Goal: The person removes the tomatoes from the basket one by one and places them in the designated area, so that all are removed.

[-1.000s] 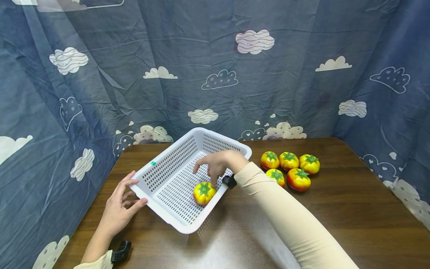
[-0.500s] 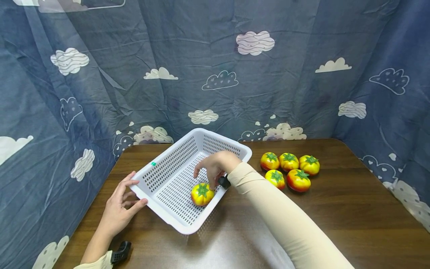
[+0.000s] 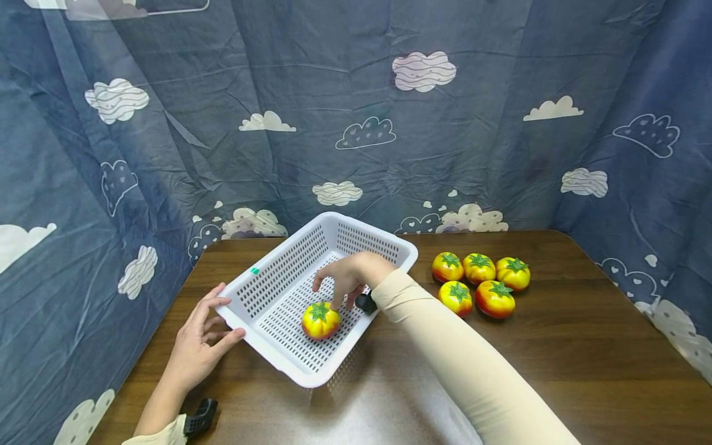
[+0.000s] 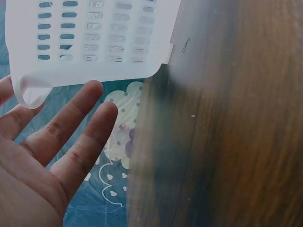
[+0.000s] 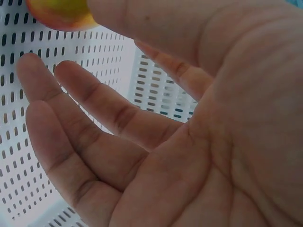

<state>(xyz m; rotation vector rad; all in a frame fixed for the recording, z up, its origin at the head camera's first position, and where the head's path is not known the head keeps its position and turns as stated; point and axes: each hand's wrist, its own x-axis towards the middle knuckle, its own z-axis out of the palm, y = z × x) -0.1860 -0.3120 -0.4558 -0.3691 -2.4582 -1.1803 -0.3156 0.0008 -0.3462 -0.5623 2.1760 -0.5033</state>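
Observation:
A yellow-and-red tomato (image 3: 321, 321) with a green star-shaped top sits on the floor of a white perforated plastic basket (image 3: 257, 363). My right hand (image 3: 351, 275) is inside the basket, its thumb right at the tomato's side. In the right wrist view the other fingers (image 5: 109, 109) are loosely bent, with nothing between them, and the tomato (image 5: 64, 13) shows at the top edge. My left hand (image 3: 194, 346) grips the basket's near-left corner, thumb and fingers at the rim. In the left wrist view two of its fingers (image 4: 75, 142) extend below the basket rim.
Several more tomatoes (image 3: 478, 268) stand grouped on the brown wooden table (image 3: 562, 346), right of the basket. A blue curtain (image 3: 356, 173) with cloud prints hangs behind and along the sides. Each wrist wears a black strap device (image 3: 201, 418).
The tomato in the basket has shifted left across its floor, away from the right side wall. My right hand has moved left with it. My left hand and the basket have stayed in place.

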